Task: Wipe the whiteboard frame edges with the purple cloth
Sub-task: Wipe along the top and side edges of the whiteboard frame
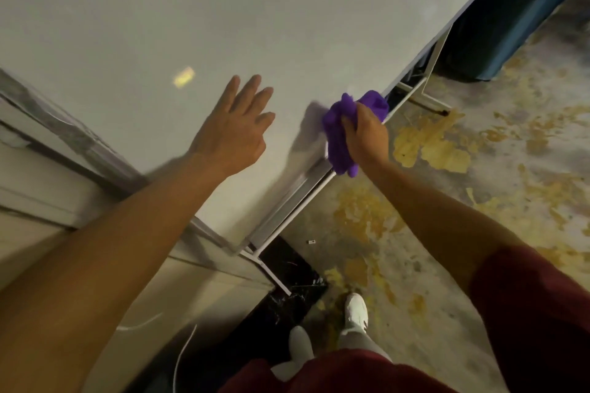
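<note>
A large white whiteboard [223, 25] fills the upper left of the view. Its pale metal bottom frame edge [287, 201] runs diagonally from lower centre up to the right. My right hand [364, 134] is shut on a bunched purple cloth [338, 134] and presses it against that bottom edge, near the middle of its length. Part of the cloth hangs below the frame. My left hand [236, 131] lies flat on the board surface with fingers spread, to the left of the cloth, holding nothing.
The board's white stand legs [427, 96] reach the floor at the right. A worn concrete floor [479, 185] with yellow patches lies below. A dark blue cabinet [510, 25] stands at the upper right. Pale wall panels [38, 188] are at the left. My white shoes [356, 313] are near the bottom.
</note>
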A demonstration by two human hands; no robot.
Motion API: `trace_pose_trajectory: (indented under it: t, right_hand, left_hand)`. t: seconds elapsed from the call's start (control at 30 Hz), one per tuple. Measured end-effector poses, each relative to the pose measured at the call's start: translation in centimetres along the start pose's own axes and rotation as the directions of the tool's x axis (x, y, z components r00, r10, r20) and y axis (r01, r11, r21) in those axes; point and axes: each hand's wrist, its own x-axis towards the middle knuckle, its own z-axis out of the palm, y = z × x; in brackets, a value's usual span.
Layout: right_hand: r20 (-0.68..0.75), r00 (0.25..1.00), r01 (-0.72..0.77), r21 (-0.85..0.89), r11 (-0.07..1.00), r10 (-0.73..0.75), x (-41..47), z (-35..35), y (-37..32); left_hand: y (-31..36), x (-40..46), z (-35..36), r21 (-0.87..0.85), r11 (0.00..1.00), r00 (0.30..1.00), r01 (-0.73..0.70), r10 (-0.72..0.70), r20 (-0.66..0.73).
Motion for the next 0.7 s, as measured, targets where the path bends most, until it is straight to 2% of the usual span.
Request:
trace_pose_trajectory:
  t: [0.1, 0.17, 0.27, 0.5, 0.6, 0.7]
  right_hand:
    - [0.066, 0.996, -0.059, -0.093, 0.994, 0.065, 2.8, 1.1, 2.4]
    - [0.117, 0.991, -0.057, -0.121, 0.991, 0.071, 2.8, 2.4, 3.4]
    - [0.112, 0.993, -0.026, -0.163, 0.986, 0.045, 1.5, 3.6, 3.6]
    - [0.199, 0.954, 0.277, -0.295, 0.915, -0.224, -9.1, 8.0, -0.2]
    - [0.232, 0.93, 0.344, -0.286, 0.894, -0.284, -13.5, 9.8, -2.3]
    - [0.246, 0.931, 0.334, -0.286, 0.898, -0.268, -17.3, 11.3, -4.8]
  left_hand:
    - [0.2, 0.2, 0.2, -0.037, 0.999, 1.0, 0.02, -0.021, -0.014]
    - [0.1, 0.3, 0.5, -0.036, 0.999, 1.0, 0.016, -0.016, -0.007]
    - [0.2, 0.3, 1.0, -0.013, 1.0, 1.0, 0.0, 0.0, 0.001]
    - [0.5, 0.3, 0.7, 0.016, 1.0, 1.0, 0.012, -0.012, 0.0]
    - [0.3, 0.1, 0.6, 0.02, 1.0, 1.0, 0.013, -0.013, 0.005]
    - [0.3, 0.0, 0.5, -0.014, 1.0, 1.0, 0.005, -0.004, 0.018]
